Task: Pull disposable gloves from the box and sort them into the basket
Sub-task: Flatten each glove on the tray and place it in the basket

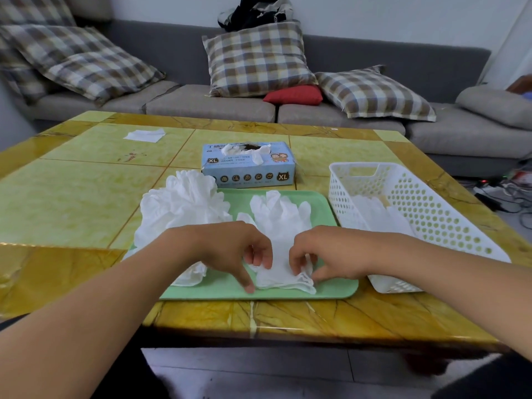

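Note:
A white disposable glove lies flat on the green tray, fingers pointing away from me. My left hand pinches the left side of its cuff. My right hand pinches the right side of the cuff, which is bunched near the tray's front edge. A loose pile of white gloves rests on the tray's left part and spills over its edge. The blue glove box stands behind the tray, a glove poking from its slot. The white perforated basket sits at the right with flat gloves inside.
A white tissue lies on the far left of the yellow-green table. A grey sofa with plaid cushions runs behind the table. Cables lie on the floor at the far right.

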Available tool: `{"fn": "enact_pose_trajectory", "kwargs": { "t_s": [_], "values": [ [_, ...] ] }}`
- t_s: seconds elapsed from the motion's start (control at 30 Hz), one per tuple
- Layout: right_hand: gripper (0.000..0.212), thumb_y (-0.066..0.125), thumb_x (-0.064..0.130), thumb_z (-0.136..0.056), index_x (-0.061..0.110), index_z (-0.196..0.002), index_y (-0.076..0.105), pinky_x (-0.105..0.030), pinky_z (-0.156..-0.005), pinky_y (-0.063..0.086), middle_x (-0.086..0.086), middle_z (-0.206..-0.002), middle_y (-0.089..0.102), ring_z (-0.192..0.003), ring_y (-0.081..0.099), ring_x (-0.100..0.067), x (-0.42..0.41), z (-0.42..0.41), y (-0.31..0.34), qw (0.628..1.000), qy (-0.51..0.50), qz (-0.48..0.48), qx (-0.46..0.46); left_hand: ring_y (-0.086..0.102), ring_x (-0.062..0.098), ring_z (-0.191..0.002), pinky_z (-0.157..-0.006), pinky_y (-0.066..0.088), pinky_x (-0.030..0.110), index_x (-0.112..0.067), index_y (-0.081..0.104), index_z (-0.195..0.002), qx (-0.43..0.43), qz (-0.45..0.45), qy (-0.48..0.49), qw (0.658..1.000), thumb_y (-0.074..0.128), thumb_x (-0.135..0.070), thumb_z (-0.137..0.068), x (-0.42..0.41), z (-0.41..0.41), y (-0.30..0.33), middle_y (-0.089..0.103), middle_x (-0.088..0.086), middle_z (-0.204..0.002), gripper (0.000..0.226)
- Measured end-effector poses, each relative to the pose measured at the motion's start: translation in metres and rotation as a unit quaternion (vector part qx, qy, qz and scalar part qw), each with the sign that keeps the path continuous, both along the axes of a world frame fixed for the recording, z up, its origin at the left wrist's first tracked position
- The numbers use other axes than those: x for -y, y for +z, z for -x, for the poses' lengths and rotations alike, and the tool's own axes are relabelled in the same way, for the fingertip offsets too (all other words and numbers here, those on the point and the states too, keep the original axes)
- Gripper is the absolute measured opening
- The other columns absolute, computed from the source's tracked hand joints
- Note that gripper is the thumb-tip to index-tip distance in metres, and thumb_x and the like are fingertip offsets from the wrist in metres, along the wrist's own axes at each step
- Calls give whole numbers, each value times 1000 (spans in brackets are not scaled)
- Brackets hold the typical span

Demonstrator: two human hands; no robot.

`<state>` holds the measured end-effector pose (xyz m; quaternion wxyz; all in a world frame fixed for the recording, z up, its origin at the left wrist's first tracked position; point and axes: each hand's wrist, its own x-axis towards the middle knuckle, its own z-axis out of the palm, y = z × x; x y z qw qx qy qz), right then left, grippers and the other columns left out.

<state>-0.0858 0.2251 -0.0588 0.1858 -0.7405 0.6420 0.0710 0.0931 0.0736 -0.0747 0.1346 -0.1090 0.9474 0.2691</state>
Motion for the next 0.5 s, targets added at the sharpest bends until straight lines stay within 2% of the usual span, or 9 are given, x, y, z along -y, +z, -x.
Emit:
{"fn": "enact_pose_trajectory", "kwargs": {
  "t_s": [0.07,0.17,0.3,0.4,0.43,0.5],
  "values": [
    [22,65,17,-91,25,-111,67,-37,-80,51,6,-104,61,-93,57,-15,3,-3,-4,1000,5,12,-23,58,6,-84,-76,49,17,-30,67,-100,-2,4,5,1000,91,-34,-70,-3,4,-3,62,-10,-92,39],
    [21,59,19,-97,23,-115,67,-37,-81,51,3,-103,61,-92,58,-16,9,-7,-7,999,11,10,-40,58,8,-80,-78,52,28,-30,66,-97,-14,12,8,1000,86,-34,-77,-4,7,-7,62,-7,-90,29],
    [17,55,16,-100,21,-114,64,-25,-81,45,9,-101,59,-90,55,-11,14,1,2,1000,-12,-11,21,57,4,-74,-77,50,26,-21,70,-99,-43,3,2,999,71,-22,-92,-3,5,-6,68,-4,-90,8],
    [16,55,12,-100,27,-95,59,-23,-72,40,12,-90,55,-81,51,-8,18,13,15,990,-79,1,118,59,2,-78,-75,47,19,-18,73,-99,-117,-42,32,992,67,-22,-96,5,4,0,69,-8,-89,8],
    [18,54,9,-99,24,-92,61,-24,-68,39,9,-86,56,-76,49,-8,20,17,20,975,-124,6,187,59,6,-80,-76,46,21,-16,72,-99,-156,-83,57,983,65,-23,-97,8,5,4,69,-6,-89,10],
    [16,52,5,-98,14,-96,64,-24,-63,35,3,-85,57,-73,47,-9,19,22,30,910,-216,18,352,60,13,-84,-81,45,27,-10,72,-101,-223,-202,130,945,60,-23,-100,7,8,15,70,1,-92,18]
  ]
}}
